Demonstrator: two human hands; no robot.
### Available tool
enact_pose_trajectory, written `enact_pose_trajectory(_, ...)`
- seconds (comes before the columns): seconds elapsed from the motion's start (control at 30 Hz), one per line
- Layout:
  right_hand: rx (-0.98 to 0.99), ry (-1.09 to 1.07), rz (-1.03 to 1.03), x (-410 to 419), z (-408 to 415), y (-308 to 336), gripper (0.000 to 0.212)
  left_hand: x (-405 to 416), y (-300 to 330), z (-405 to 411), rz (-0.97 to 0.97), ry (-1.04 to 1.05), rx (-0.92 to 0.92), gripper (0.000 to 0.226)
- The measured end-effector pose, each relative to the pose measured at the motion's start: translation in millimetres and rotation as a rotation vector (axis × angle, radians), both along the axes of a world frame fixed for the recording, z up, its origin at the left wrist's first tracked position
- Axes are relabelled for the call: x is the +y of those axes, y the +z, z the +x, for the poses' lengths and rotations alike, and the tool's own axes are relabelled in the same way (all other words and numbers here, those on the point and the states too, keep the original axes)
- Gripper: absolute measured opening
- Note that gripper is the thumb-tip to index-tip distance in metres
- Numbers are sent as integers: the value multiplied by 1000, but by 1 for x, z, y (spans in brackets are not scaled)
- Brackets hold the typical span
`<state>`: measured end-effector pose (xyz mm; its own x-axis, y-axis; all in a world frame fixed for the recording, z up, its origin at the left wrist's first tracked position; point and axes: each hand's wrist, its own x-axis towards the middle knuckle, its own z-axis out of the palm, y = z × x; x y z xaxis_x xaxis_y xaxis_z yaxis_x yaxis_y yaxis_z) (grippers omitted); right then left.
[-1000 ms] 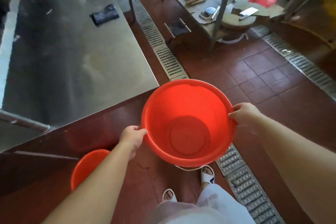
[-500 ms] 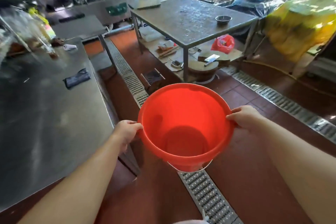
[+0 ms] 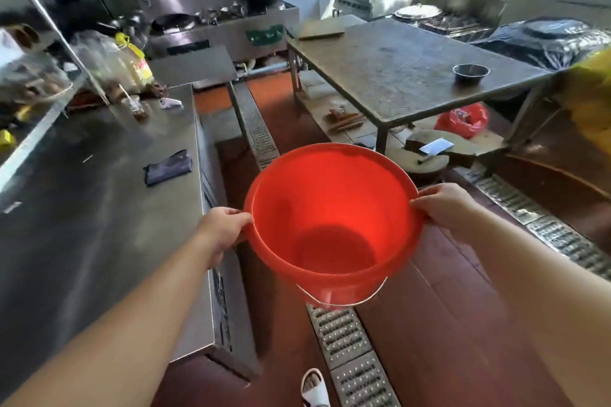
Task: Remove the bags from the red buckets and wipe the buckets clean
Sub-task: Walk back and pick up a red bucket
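A: What's different from a second ago?

B: The view has lifted. It was looking down at the floor and a second red bucket by the feet; now it takes in the whole kitchen. The red bucket [image 3: 332,224] has come up with it and is held in the air above the floor drain grate [image 3: 347,340], just right of the steel worktop [image 3: 99,208].

A: And the hands?

B: The same as before. The left hand [image 3: 223,228] is closed on the rim at one side, the right hand [image 3: 443,205] closed on the rim opposite. The wire bail hangs loose underneath.

A: Is there a bag in it?

B: None that I can see; the inside looks bare. So I'd judge this one is past the bag step and is being carried off for wiping. A folded dark cloth [image 3: 168,167] lies on the worktop close by, which may be the wiper.

A: What about the room?

B: Red tiled floor and a scuffed steel worktop cluttered at its far end. A second metal table [image 3: 396,76] carries a small bowl [image 3: 471,73], with a red plastic bag [image 3: 463,119] beneath. Woks and burners line the back wall, under bright windows.
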<state>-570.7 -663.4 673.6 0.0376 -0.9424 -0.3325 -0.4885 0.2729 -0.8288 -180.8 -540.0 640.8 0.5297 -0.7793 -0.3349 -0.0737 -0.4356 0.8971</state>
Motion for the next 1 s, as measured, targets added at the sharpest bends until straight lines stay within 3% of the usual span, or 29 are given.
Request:
enact_pose_trajectory(0.1,45,-9,-5,-50,34,7,17,-53,-1,30,0,1,12,15)
enact_pose_trajectory(0.47,-8,50,50,-241,148,11,11,-204,6,135,-8,100,38,5)
enact_pose_trajectory(0.73,-34,339,32,-398,280,1,11,-265,2,207,-8,361,14,20)
enact_pose_trajectory(0.9,-133,603,53,-468,385,14,7,-262,21,238,20,625,-46,4)
enact_pose_trajectory(1.0,-152,727,55,-487,461,22,10,-244,39,248,51,782,-88,20)
